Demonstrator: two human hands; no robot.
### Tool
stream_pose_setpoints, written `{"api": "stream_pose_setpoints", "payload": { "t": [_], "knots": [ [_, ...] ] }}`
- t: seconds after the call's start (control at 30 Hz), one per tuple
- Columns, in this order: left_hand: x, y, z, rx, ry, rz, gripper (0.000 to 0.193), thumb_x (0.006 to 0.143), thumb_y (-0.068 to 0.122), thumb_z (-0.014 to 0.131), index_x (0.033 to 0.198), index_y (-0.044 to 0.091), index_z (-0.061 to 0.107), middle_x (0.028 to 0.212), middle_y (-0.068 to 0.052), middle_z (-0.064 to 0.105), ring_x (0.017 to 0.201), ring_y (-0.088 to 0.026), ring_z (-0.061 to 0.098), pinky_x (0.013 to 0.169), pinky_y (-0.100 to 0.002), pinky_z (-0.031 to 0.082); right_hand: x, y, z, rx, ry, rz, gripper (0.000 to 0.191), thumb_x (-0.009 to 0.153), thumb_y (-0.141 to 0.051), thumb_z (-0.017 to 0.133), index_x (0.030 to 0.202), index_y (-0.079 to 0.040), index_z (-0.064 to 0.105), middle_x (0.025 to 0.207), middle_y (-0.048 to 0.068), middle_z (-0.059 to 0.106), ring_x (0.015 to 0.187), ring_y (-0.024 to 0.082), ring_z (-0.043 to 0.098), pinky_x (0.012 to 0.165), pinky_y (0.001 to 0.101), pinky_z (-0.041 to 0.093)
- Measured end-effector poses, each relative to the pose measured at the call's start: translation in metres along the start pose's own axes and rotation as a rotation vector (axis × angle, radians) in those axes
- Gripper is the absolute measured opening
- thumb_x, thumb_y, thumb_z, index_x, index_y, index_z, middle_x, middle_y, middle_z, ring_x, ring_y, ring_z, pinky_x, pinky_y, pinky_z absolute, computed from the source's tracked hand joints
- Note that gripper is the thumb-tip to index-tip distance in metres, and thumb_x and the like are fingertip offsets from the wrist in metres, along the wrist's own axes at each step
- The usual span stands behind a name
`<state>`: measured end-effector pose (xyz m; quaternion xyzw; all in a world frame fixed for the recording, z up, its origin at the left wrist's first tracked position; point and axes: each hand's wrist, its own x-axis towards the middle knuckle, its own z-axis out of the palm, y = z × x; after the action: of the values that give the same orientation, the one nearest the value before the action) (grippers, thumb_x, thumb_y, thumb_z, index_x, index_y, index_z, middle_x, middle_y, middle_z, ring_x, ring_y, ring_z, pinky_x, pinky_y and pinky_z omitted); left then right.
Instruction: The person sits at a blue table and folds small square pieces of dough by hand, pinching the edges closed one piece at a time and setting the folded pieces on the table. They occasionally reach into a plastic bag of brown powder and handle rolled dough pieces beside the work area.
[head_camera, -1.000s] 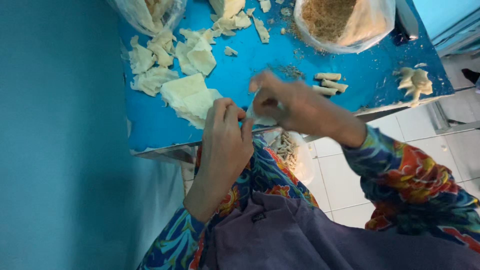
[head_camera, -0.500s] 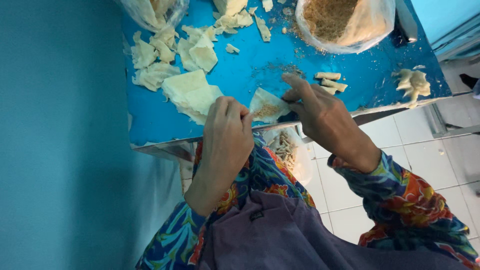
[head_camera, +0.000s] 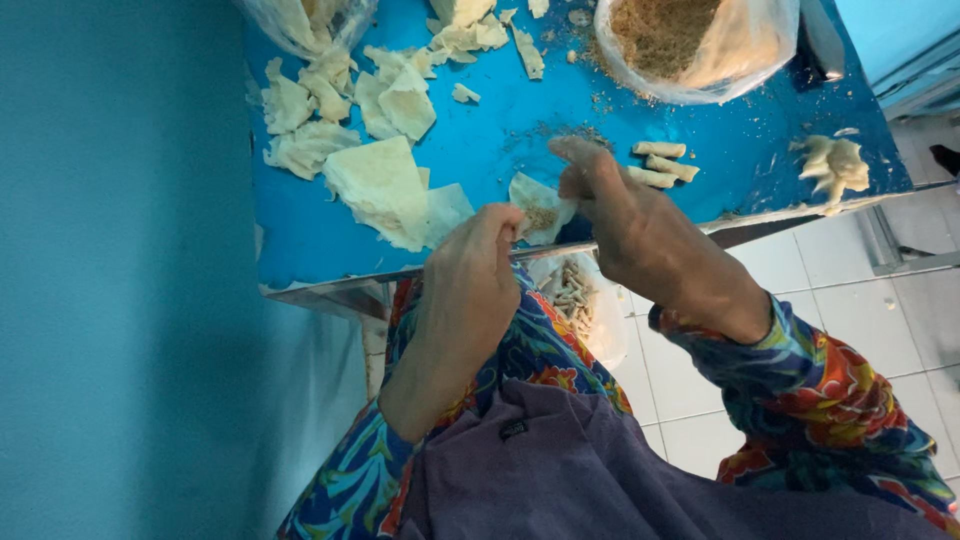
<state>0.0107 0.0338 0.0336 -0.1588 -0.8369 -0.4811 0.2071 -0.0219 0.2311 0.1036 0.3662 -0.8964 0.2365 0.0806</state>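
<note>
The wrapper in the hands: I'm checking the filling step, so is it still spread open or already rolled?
Spread open. The wrapper lies flat between the left hand and right hand, brown filling showing on it.

Blue bench (head_camera: 480, 160); torn pale wrapper scraps (head_camera: 330, 110) upper left; clear bag of brown crumbs (head_camera: 690, 40); three rolled sticks (head_camera: 660, 163); teal wall (head_camera: 120, 270); white floor tiles (head_camera: 880, 330).

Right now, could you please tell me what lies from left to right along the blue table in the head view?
Pile of torn wrapper pieces → flat wrapper sheets → left hand → wrapper with filling → right hand → rolled pieces → dough scraps.
</note>
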Motion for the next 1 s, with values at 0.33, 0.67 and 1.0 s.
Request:
{"api": "stream_pose_setpoints", "payload": {
  "t": [0.33,0.67,1.0],
  "knots": [
    [0.003,0.002,-0.009,0.034,-0.073,0.06,0.02,0.095,0.004,0.067,0.115,0.002,0.071,0.107,-0.012,0.074,0.098,-0.033,0.064,0.085,-0.044,0.053,0.006,-0.002,0.003,-0.093,-0.092,-0.028,0.076,0.083,0.018,0.057,0.152,-0.002,0.033,0.117,0.015,0.075,0.121,0.036,0.066,0.096,0.0471,0.049],
    [0.013,-0.024,0.0,0.329,-0.091,0.42,0.032,0.082,-0.003,0.072,0.114,-0.002,0.07,0.108,-0.013,0.067,0.103,-0.03,0.061,0.09,-0.04,0.054,0.0,0.006,0.001,-0.087,-0.056,-0.158,0.078,0.091,-0.017,0.075,0.154,-0.001,0.033,0.114,0.013,0.077,0.114,0.034,0.067,0.095,0.0457,0.048],
    [0.024,-0.02,0.012,0.336,-0.052,0.239,0.017,0.089,0.002,0.07,0.106,0.003,0.066,0.097,-0.013,0.063,0.097,-0.032,0.059,0.082,-0.044,0.051,0.038,0.015,0.004,0.088,-0.174,-0.019,0.072,0.092,-0.006,0.073,0.152,-0.002,0.034,0.097,0.015,0.075,0.092,0.033,0.072,0.075,0.0445,0.053]
  ]
}}
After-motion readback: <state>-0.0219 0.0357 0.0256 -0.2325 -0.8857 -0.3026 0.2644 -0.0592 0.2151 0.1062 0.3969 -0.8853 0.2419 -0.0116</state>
